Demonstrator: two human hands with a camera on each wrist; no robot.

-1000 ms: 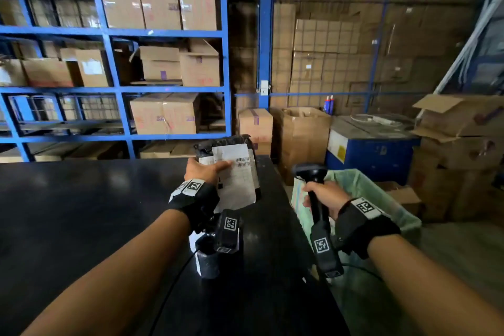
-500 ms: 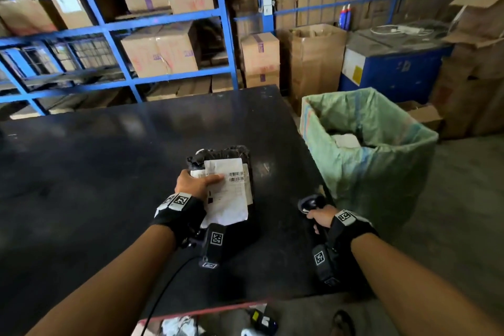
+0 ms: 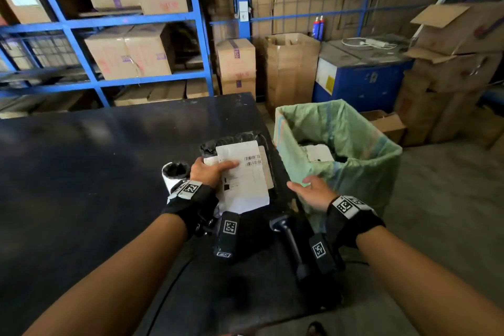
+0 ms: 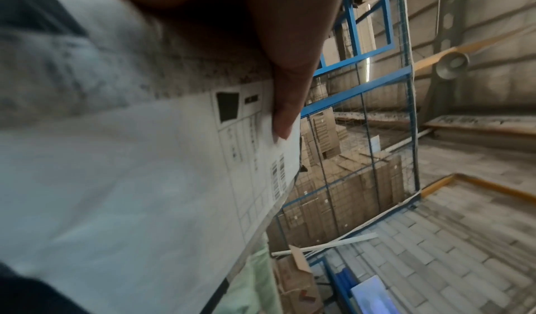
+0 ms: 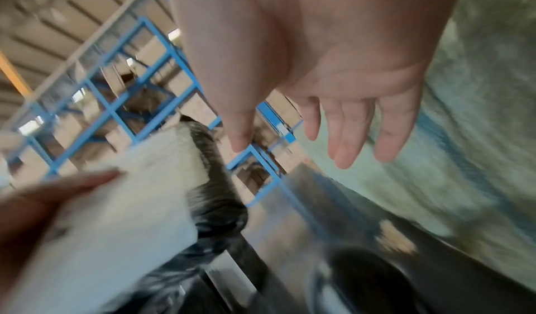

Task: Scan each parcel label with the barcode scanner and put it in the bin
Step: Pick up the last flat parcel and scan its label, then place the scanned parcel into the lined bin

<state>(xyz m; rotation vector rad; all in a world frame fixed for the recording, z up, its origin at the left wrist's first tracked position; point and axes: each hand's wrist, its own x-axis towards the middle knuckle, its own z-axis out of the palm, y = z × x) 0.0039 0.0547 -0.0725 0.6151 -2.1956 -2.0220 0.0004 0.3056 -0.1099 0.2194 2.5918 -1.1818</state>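
Scanner cradle (image 3: 174,174): a white stand with a dark opening, left of centre in the head view, on the black table (image 3: 81,172), just beside the left wrist. It is empty.

Left hand (image 3: 210,173): in the middle of the frame, it grips the parcel (image 3: 245,169) at its left edge, thumb on top of the white label (image 3: 242,185), as it did a second ago. The left wrist view shows the thumb (image 4: 285,103) pressing on the printed paper near the barcodes.

Parcel: a black plastic bag with the label facing up, in the centre of the frame over the right edge of the table, close to the bin but not yet in it.

Barcode scanner (image 3: 289,240): lower centre-right, it now lies on the table, under the right wrist. Half a second ago the right hand was still gripping it.

Right hand (image 3: 313,192): right of centre, empty, fingers (image 5: 345,135) spread and relaxed, palm turned toward the parcel.

Bin (image 3: 381,142): right of centre, lined with a green sack, beside the table edge; it already holds at least one white-labelled parcel.

Meaning: the scan of this parcel seems finished. The next step is probably to take the parcel with the free hand and drop it in the bin.
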